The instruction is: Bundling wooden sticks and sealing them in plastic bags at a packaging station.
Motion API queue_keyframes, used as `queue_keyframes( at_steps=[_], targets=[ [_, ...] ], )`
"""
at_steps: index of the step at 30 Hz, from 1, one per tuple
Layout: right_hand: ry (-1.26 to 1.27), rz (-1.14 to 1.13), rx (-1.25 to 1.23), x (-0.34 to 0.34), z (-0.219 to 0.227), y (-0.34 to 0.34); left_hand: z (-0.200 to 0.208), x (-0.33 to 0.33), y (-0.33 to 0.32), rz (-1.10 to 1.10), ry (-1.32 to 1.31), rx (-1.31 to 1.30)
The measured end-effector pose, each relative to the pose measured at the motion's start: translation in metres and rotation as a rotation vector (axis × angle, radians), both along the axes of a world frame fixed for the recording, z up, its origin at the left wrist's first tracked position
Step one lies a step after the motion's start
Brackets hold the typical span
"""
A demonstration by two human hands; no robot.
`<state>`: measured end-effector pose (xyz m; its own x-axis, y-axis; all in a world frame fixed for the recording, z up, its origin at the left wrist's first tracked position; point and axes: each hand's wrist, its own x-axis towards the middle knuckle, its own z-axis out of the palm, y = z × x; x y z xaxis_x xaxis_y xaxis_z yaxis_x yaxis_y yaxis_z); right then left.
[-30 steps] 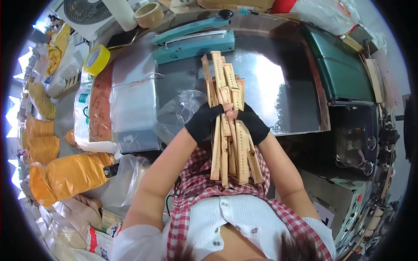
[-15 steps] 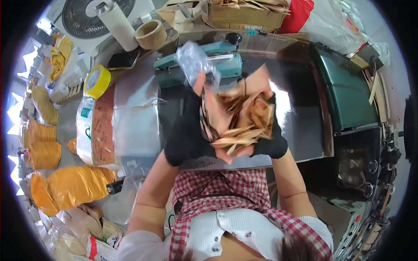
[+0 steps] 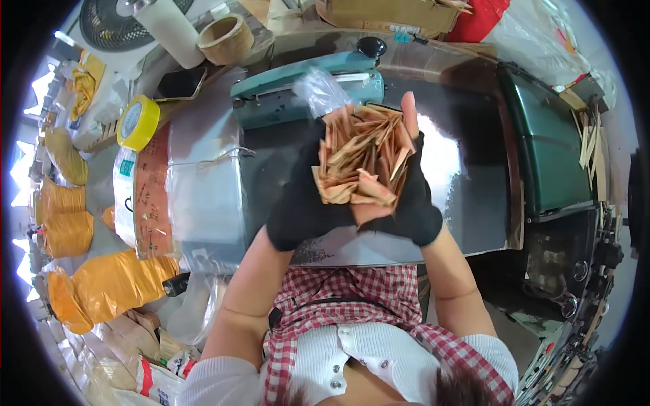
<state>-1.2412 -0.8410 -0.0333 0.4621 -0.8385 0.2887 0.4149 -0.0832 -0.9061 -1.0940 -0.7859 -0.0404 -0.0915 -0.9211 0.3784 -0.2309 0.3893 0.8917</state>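
My left hand and my right hand, both in black gloves with bare fingertips, cup together over the dark work surface. Between them they hold a loose bundle of thin tan-and-reddish wood chips. My right thumb stands up beside the chips; most other fingers are hidden under or behind the bundle. A crumpled clear plastic bag sticks out beyond the left fingers, apparently held with them; its lower part is hidden. Just past it lies a teal heat sealer with a black knob.
Flat clear bags tied with string lie to the left, near a yellow tape roll and a phone. A cardboard box stands at the back. At the right is a dark green metal case.
My hands have drawn closer together around the wood chips, which are now upright and gathered more tightly. The plastic bag has shifted right and slightly down.
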Motion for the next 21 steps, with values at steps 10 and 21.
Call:
queue_keyframes(
  at_steps=[10, 21],
  targets=[
    [0.252, 0.545, 0.275, 0.009, -0.024, 0.023, -0.047, -0.010, 0.070, -0.198, 1.026, 0.705],
    [-0.186, 0.547, 0.228, -0.021, -0.054, 0.046, -0.070, 0.027, 0.124, 0.543, 0.795, 0.453]
  ],
)
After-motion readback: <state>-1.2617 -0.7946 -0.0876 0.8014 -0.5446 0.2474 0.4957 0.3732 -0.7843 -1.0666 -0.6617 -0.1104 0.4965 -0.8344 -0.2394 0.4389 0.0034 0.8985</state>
